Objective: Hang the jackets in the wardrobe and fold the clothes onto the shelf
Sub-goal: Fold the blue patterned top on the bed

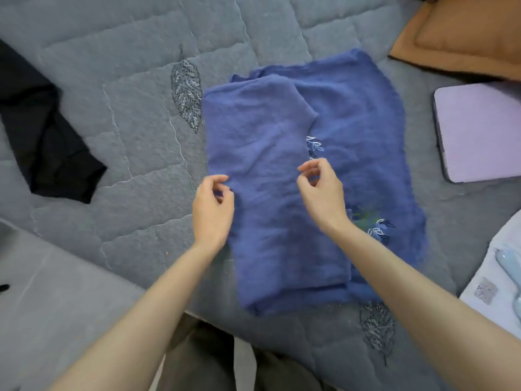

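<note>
Blue garment (310, 179), partly folded, lies flat on the grey quilted bed (112, 108), right of its middle and reaching to the near edge. One side is folded over the centre; small white leaf embroidery shows on the uncovered side. Both hands hang above it with fingers loosely curled, gripping nothing: the left hand (212, 210) over the garment's left edge, the right hand (321, 193) over its middle. A black garment (42, 136) lies by the bed's left edge, a brown pillow (465, 32) at the far right corner.
</note>
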`<state>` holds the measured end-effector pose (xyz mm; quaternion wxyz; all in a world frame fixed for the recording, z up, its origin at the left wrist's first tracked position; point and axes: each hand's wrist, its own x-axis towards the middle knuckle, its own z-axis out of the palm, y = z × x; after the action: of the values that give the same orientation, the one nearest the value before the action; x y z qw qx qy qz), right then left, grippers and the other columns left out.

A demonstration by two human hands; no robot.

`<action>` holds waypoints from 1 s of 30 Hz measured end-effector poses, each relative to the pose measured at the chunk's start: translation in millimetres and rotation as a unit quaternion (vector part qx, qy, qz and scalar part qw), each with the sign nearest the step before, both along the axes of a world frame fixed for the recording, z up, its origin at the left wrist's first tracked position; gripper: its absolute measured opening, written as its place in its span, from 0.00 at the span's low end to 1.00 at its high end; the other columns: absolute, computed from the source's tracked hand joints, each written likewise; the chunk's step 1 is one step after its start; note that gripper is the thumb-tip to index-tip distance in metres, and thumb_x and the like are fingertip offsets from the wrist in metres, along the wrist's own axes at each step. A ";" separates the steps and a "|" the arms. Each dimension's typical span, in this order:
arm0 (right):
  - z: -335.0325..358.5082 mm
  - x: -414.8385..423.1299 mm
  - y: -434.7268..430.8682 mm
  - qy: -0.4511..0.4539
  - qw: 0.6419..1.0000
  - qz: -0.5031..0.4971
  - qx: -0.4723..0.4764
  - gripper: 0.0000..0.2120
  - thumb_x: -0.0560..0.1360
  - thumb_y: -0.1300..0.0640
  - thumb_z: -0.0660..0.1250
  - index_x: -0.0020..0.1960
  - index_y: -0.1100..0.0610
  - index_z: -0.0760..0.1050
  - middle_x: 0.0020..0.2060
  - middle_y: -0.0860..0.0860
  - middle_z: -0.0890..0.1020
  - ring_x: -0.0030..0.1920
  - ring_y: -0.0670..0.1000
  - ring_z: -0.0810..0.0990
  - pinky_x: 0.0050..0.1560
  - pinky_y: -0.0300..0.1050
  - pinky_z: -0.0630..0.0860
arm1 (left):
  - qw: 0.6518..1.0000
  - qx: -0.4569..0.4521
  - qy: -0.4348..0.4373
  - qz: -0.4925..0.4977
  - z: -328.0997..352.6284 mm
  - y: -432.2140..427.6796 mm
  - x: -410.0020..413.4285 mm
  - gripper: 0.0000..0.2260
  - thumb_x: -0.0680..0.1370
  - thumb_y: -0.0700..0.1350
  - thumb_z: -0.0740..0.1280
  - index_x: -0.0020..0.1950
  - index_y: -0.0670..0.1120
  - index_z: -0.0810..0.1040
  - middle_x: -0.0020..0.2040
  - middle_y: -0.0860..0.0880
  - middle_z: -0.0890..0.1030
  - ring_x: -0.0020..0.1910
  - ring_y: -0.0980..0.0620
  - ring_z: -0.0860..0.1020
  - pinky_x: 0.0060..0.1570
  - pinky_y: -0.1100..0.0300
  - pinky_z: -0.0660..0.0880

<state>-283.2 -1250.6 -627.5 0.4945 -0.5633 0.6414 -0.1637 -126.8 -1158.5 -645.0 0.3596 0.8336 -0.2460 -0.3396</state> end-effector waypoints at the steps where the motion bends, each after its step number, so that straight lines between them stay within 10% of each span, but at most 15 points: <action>1: -0.6 -0.8 11.9 0.000 1.000 0.010 0.016 0.07 0.73 0.63 0.63 0.48 0.53 0.72 0.46 0.50 0.78 0.39 0.47 0.73 0.45 0.42 0.68 | 1.000 0.010 0.005 0.009 -1.2 -8.4 11.7 0.09 0.77 0.38 0.63 0.57 0.46 0.74 0.49 0.47 0.76 0.37 0.58 0.72 0.46 0.61 0.70; 9: -7.9 23.9 107.9 0.060 0.990 0.094 0.084 0.07 0.74 0.51 0.66 0.50 0.49 0.70 0.45 0.44 0.74 0.43 0.46 0.73 0.43 0.46 0.71 | 0.995 0.096 0.014 -0.002 -13.0 -84.0 63.0 0.27 0.77 0.52 0.68 0.70 0.40 0.66 0.65 0.42 0.70 0.65 0.46 0.70 0.68 0.56 0.64; 15: -14.4 74.7 150.9 0.313 0.928 0.201 0.028 0.24 0.71 0.42 0.68 0.61 0.49 0.65 0.54 0.49 0.68 0.53 0.54 0.68 0.50 0.52 0.65 | 0.983 0.003 0.183 -0.016 -15.9 -104.8 92.2 0.08 0.74 0.46 0.72 0.47 0.46 0.75 0.46 0.50 0.78 0.43 0.55 0.75 0.49 0.63 0.75; 20: -23.7 99.6 182.6 0.487 0.857 0.168 -0.031 0.31 0.59 0.54 0.74 0.61 0.54 0.73 0.53 0.55 0.76 0.46 0.59 0.75 0.49 0.56 0.73 | 0.956 0.040 0.275 -0.097 -16.1 -116.1 115.6 0.15 0.72 0.44 0.75 0.55 0.47 0.74 0.50 0.52 0.81 0.49 0.53 0.81 0.48 0.57 0.80; 25: -26.8 112.5 195.9 0.572 0.817 0.066 -0.025 0.21 0.67 0.62 0.70 0.58 0.52 0.74 0.43 0.51 0.75 0.38 0.54 0.74 0.38 0.48 0.71 | 0.952 0.056 0.267 -0.142 -11.4 -112.6 120.9 0.15 0.75 0.41 0.71 0.58 0.49 0.71 0.55 0.51 0.80 0.49 0.52 0.80 0.37 0.58 0.80; 30: -17.4 106.4 211.0 0.490 0.868 0.021 0.075 0.23 0.75 0.65 0.62 0.67 0.52 0.63 0.53 0.52 0.72 0.50 0.57 0.73 0.44 0.51 0.71 | 0.954 0.028 0.247 -0.167 -4.1 -96.9 135.0 0.14 0.76 0.38 0.70 0.57 0.48 0.70 0.50 0.52 0.79 0.46 0.53 0.80 0.32 0.60 0.80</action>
<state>-176.8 -1039.6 -644.9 0.1604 -0.5459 0.7995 0.1925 8.3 -1255.5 -649.1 0.3243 0.6805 -0.2753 -0.5966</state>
